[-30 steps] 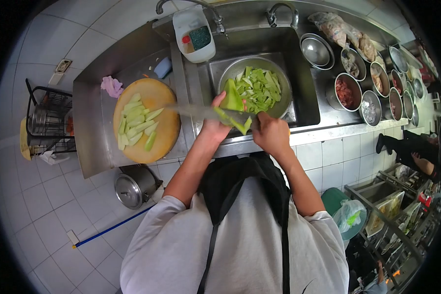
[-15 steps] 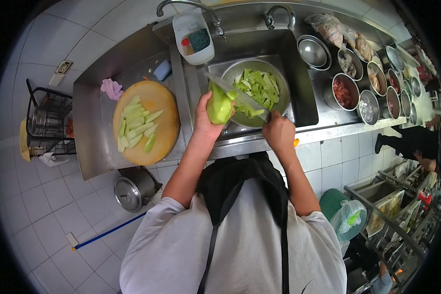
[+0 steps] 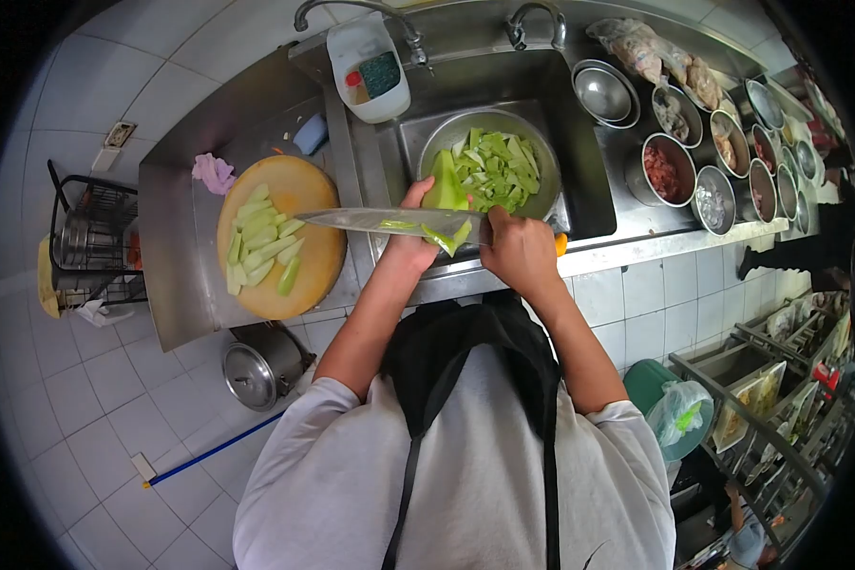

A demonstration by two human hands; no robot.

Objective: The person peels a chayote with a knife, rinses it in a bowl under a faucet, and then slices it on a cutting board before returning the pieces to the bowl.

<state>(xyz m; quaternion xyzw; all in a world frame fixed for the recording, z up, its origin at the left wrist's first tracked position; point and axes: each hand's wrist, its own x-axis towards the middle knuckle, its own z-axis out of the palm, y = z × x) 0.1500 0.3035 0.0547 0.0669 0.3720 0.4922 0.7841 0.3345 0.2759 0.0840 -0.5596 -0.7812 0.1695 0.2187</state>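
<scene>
My left hand (image 3: pixel 413 223) is wrapped round a peeled pale green vegetable (image 3: pixel 448 180) at the near left rim of a metal bowl (image 3: pixel 435 141). My right hand (image 3: pixel 520 249) grips the handle of a large knife (image 3: pixel 361 219). Its blade lies across in front of the vegetable, pointing left, with green scraps stuck on it. Cut green pieces (image 3: pixel 505 169) fill much of the bowl, which sits in the sink (image 3: pixel 587 190). Long pale green pieces (image 3: pixel 261 242) lie on the round cutting board (image 3: pixel 325 271) to the left.
A white container (image 3: pixel 389 100) with a green scouring pad stands by the faucet (image 3: pixel 413 43). Metal bowls of meat (image 3: pixel 662 171) line the right counter. Below are a lidded pot (image 3: pixel 249 378) and a green bin (image 3: pixel 648 382). Parts of other people show at far right.
The knife has swung from pointing up-left over the bowl to lying nearly level, its tip towards the board. My right hand has moved slightly left, and the vegetable has shifted right over the bowl's rim.
</scene>
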